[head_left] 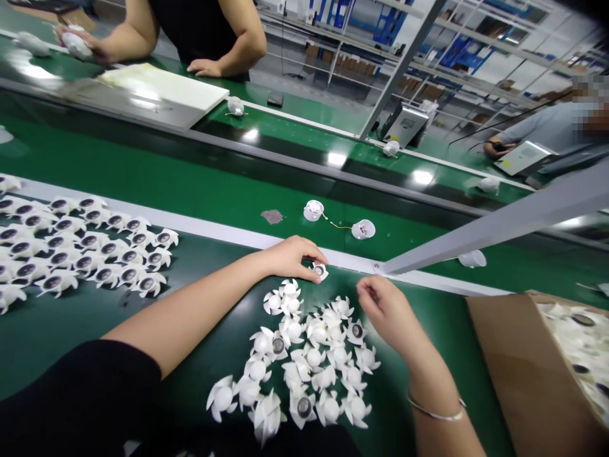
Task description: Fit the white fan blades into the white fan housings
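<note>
My left hand [292,257] has its thumb and fingers closed around a small white fan impeller [318,271], whose dark-ringed hub faces up, at the far edge of the green tabletop. To the right, my right hand [387,311] is held with fingers curled and pressed together; whatever they pinch, if anything, is hidden. Below and between both hands lies a loose pile of white fan impellers [314,355], most with smooth domes up and a few showing the ringed hub. Rows of more impellers [90,241], hub side up, cover the table at left.
An open cardboard box [511,355] of impellers stands at right. Beyond the white rail [214,231], a green conveyor [228,190] carries white round housings [364,229] with wires. A slanted metal post [476,225] rises at right. Across the line, a co-worker's hand [88,47] holds a white part.
</note>
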Tool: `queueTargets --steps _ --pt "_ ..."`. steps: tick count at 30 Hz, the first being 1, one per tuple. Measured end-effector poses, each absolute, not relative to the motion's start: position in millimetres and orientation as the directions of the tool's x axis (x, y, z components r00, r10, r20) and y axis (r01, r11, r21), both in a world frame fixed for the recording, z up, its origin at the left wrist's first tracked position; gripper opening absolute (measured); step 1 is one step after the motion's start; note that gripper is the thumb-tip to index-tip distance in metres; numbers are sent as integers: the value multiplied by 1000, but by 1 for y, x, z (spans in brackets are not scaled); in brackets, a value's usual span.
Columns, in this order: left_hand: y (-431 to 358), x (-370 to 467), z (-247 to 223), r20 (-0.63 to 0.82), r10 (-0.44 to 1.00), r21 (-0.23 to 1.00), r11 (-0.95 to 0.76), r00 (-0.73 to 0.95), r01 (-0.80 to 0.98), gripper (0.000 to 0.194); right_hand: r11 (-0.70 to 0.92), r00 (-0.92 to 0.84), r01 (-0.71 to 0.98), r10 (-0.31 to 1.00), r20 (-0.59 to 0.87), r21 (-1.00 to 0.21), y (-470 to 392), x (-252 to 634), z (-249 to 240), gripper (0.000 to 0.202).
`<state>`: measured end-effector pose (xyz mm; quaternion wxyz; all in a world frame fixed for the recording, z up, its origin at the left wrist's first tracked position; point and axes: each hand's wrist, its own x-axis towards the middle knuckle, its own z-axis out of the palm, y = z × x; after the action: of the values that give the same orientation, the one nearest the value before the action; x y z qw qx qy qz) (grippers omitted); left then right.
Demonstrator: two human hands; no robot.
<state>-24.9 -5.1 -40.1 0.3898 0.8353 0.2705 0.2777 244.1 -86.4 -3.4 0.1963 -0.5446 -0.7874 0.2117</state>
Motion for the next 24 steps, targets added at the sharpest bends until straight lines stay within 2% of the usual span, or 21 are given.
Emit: queueTargets --steps 3,9,11,15,22,24 --pt "-6 -26 -39 229 696 820 -514 680 251 40 436 -457 696 882 116 -571 -68 203 -2 15" --pt "-7 -26 -39 214 699 841 -488 683 236 45 515 -530 718 841 112 -469 -46 176 -18 11" --pt "-6 -26 -41 219 704 841 -487 676 234 47 549 -541 752 830 134 -364 -47 176 -22 11" --pt "-5 -25 -43 241 699 813 -524 673 254 44 604 -582 793 790 193 -80 -51 174 -25 13" --pt "-6 -25 -45 200 719 845 -470 665 254 46 694 -702 712 694 163 109 -71 176 -14 24" --pt "-6 -25 -45 195 722 852 -460 664 250 46 708 -717 697 680 154 113 -73 184 -9 26"
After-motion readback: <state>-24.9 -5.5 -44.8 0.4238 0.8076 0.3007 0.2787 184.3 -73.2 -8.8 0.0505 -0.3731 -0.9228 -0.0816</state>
